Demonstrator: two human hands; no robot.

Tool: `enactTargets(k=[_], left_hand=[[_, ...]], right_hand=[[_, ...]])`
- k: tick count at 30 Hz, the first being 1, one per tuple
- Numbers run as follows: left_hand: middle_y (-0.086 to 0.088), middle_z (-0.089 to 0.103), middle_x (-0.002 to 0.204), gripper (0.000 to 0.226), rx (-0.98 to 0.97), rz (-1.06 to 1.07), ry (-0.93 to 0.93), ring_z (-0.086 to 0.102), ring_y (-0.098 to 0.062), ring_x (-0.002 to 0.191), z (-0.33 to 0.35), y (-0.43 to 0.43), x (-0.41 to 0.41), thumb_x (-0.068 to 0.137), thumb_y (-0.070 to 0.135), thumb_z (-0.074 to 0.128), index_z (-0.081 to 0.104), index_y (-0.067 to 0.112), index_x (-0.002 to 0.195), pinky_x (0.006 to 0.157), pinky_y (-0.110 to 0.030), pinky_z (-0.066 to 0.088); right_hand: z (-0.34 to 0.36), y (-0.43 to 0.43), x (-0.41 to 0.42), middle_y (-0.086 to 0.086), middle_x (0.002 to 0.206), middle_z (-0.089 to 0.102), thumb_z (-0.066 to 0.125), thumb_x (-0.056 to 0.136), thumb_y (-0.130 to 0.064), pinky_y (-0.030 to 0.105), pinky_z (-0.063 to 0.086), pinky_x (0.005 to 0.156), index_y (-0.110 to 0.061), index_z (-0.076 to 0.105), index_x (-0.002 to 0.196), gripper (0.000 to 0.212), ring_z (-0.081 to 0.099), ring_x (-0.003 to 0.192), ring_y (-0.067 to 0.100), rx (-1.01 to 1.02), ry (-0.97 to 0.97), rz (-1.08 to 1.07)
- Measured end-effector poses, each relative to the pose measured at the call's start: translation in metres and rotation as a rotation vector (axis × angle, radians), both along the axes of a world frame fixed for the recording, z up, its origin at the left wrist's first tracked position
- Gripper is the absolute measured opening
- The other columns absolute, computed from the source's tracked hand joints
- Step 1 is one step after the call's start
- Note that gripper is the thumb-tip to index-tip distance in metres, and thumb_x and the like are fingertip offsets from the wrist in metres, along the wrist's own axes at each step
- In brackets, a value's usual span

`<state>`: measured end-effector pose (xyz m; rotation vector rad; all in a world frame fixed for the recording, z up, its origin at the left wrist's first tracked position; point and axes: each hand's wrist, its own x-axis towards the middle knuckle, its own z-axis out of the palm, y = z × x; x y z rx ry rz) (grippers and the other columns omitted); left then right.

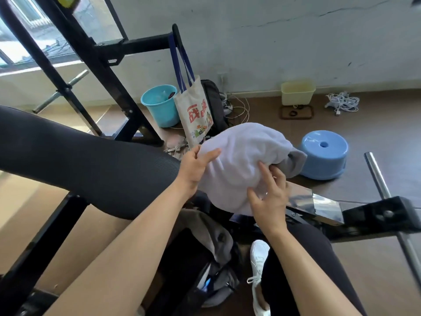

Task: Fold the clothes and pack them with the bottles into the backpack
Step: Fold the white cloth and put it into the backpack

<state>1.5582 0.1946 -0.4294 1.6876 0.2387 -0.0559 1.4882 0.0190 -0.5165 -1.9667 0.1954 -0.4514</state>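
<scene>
Left hand grips the white garment at 9 o'clock; right hand, fingers spread, presses at 5 o'clock. Best kept compact, lowered toward the backpack at 6 o'clock.

Both forearms bare, reaching forward from the bottom edge of view and converging. Left grip: thumb laid across the top of a white cloth bundle, fingers curled round its left side. Right grip: back of hand to camera, fingers spread and nearly straight, tips pressing the bundle's near right side. Thin band on one right finger.
</scene>
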Motion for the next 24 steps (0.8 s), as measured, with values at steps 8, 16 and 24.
enactTargets(k=[8,16,24], left_hand=[[-0.02,0.063,0.119,0.043,-0.24,-0.212,-0.189,0.061,-0.034,0.112,0.067,-0.041,-0.006,0.082,0.024,0.079,0.061,0.007,0.116,0.108,-0.062,0.043],[-0.014,0.071,0.1,0.02,-0.476,-0.101,-0.215,0.069,-0.025,0.096,0.088,-0.04,-0.027,0.096,-0.001,0.055,0.069,0.009,0.105,0.085,-0.04,0.06],[-0.001,0.052,0.076,0.015,-0.084,-0.427,-0.215,0.05,-0.014,0.072,0.086,-0.015,-0.066,0.069,0.004,0.054,0.054,0.015,0.079,0.061,-0.028,0.041]], right_hand=[[0.0,-0.007,-0.004,-0.006,0.154,0.02,0.072,0.083,-0.025,0.055,0.035,0.11,-0.054,0.03,0.152,0.086,0.026,0.131,0.034,-0.222,0.187,0.076],[0.029,-0.027,-0.015,-0.002,0.124,0.056,0.066,0.078,-0.019,0.037,0.046,0.099,-0.025,0.067,0.129,0.052,0.054,0.112,0.026,-0.026,-0.113,0.059],[0.096,-0.043,0.004,0.006,0.144,0.033,0.078,0.076,-0.005,0.029,0.055,0.068,-0.029,0.032,0.156,0.096,0.055,0.094,0.016,-0.322,-0.274,0.186]])
